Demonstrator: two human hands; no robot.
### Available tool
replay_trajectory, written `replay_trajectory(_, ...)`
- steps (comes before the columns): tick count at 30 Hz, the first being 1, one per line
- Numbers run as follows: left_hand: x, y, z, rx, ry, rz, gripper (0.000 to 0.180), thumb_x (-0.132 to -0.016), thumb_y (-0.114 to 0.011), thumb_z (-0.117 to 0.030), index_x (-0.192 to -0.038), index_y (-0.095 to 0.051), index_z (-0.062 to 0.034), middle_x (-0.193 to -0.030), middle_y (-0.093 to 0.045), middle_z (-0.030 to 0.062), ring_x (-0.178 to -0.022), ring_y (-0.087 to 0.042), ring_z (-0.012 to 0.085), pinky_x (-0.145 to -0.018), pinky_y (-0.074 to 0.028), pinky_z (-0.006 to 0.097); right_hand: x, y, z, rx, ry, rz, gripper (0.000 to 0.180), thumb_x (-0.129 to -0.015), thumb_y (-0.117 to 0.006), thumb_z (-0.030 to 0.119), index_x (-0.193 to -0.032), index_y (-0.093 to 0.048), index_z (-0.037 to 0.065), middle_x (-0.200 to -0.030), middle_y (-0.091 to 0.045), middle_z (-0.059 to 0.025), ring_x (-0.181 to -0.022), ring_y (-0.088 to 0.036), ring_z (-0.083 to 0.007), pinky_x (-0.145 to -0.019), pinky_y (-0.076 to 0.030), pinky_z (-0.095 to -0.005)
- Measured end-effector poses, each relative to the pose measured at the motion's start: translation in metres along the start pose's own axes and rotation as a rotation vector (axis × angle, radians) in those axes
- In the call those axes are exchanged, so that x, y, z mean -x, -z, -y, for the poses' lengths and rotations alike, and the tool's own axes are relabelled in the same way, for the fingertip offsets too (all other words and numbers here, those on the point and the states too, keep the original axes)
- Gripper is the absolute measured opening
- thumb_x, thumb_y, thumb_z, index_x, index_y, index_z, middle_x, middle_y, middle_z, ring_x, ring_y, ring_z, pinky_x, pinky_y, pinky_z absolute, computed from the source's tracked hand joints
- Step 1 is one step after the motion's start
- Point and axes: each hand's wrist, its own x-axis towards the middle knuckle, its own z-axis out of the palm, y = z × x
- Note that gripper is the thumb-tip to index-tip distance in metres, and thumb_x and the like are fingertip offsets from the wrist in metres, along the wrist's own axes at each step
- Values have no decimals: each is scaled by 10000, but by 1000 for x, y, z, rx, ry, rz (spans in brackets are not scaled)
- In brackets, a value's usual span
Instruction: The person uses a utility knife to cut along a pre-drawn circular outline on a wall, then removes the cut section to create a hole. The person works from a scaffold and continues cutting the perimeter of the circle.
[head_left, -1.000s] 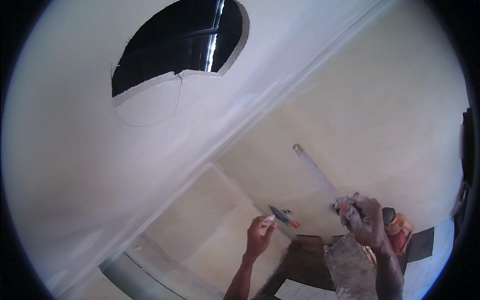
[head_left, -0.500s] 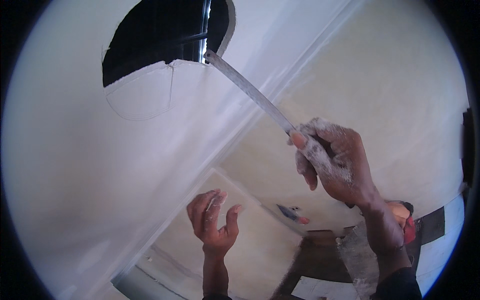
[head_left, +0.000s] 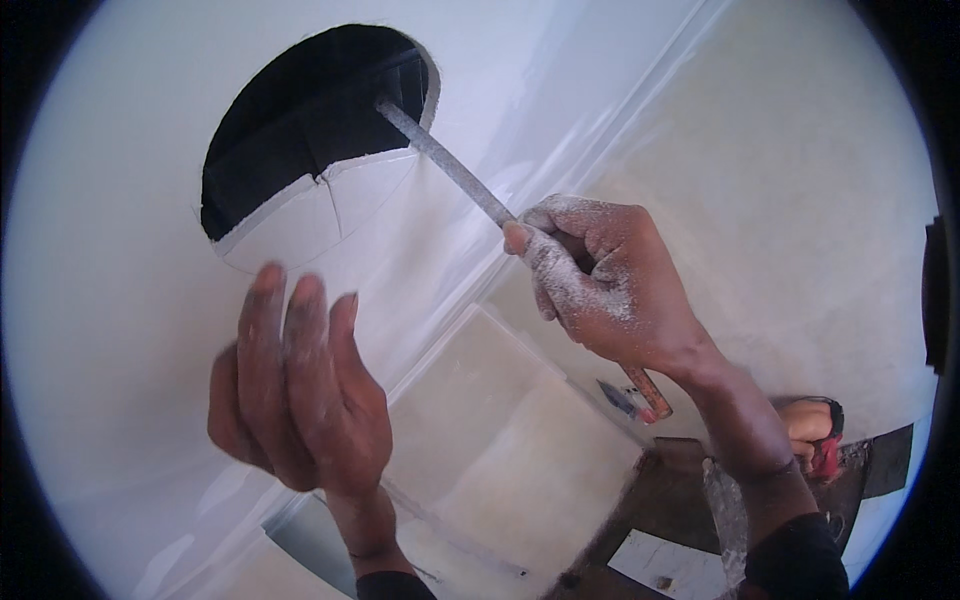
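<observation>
My right hand (head_left: 610, 280), dusted with white powder, is closed round a narrow hacksaw blade (head_left: 455, 178). The blade slants up and left, its far end inside a dark hole (head_left: 290, 130) in the white ceiling panel (head_left: 130, 200). An orange strip with dark marks (head_left: 650, 392) shows below that hand; I cannot tell whether it belongs to the blade. My left hand (head_left: 310, 400) is raised below the hole, fingers stretched up, holding nothing. A cracked flap of board (head_left: 300, 210) borders the hole's lower side, with a thin curved line drawn on it.
A beige wall (head_left: 780, 200) meets the panel along a slanting joint. Far below lies a pointed tool with a grey blade and red handle (head_left: 625, 402). Pale sheets (head_left: 668, 565) lie on the dark floor. Beyond my right wrist is a partly hidden shape with red (head_left: 825, 455).
My left hand has risen and moved left toward the hole. My right hand has moved up and left, and the blade's tip has gone from the hole's edge into its opening.
</observation>
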Motion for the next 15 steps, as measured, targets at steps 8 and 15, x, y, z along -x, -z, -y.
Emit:
replay_trajectory(8, -50, -19, 0, -219, -117, 178, 380, -812, -766, -152, -1180, -681, -107, -1186, -699, 44, -1089, -650, 230, -806, -578, 319, 4, 11, 13, -16, 23, -9, 150, -878, -569, 21, -772, -593, -82, -614, -518, -245, -468, -419, -250, -510, -400, -390)
replay_trajectory(15, -68, -34, 14, -264, -29, 350, 277, -849, -728, -136, -1123, -708, -101, -1114, -724, 33, -1001, -701, 201, -669, -594, 281, 0, 4, 16, -16, -53, -15, 129, -863, -563, 2, -762, -590, -73, -605, -509, -246, -456, -436, -308, -506, -398, -390)
